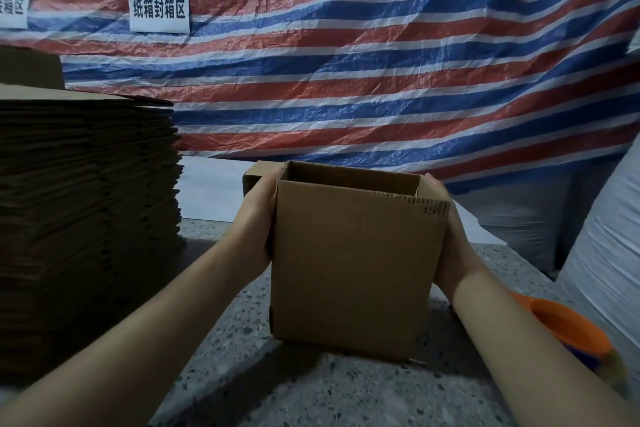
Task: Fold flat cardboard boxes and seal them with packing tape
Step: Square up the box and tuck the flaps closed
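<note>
Hidden: fingers of both hands lie behind the box walls; orange tape dispenser (568, 326) at 4 o'clock is cut by the right forearm.
Box (349, 263): brown, squared up, top open, at centre above the counter (311, 392).
Left hand (258, 218): presses the left wall.
Right hand (450, 239): presses the right wall.
Flat stack (86, 218): 9 o'clock.

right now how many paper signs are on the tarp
2: one full sign up on the striped tarp above the flat cardboard stack, another sign cut off by the left edge. More may be off frame.
</note>
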A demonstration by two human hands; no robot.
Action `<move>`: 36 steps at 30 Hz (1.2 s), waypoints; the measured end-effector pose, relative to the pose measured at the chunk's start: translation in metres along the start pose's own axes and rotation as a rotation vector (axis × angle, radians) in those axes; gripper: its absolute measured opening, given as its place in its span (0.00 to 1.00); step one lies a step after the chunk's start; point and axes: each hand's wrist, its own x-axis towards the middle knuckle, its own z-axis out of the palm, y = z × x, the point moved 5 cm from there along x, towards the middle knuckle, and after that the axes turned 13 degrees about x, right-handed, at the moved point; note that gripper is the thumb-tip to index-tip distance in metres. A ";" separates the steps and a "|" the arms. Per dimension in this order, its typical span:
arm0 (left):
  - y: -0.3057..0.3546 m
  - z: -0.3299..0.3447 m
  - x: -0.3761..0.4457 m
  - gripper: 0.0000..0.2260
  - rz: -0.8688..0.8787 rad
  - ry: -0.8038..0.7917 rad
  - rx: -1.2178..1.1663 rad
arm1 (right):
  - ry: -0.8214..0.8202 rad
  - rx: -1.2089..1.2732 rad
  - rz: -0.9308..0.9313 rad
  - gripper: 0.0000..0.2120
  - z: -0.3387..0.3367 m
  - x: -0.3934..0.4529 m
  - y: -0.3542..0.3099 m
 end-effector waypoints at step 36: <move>-0.011 0.001 0.014 0.09 0.066 -0.123 0.124 | -0.141 -0.233 0.000 0.21 0.003 -0.015 -0.004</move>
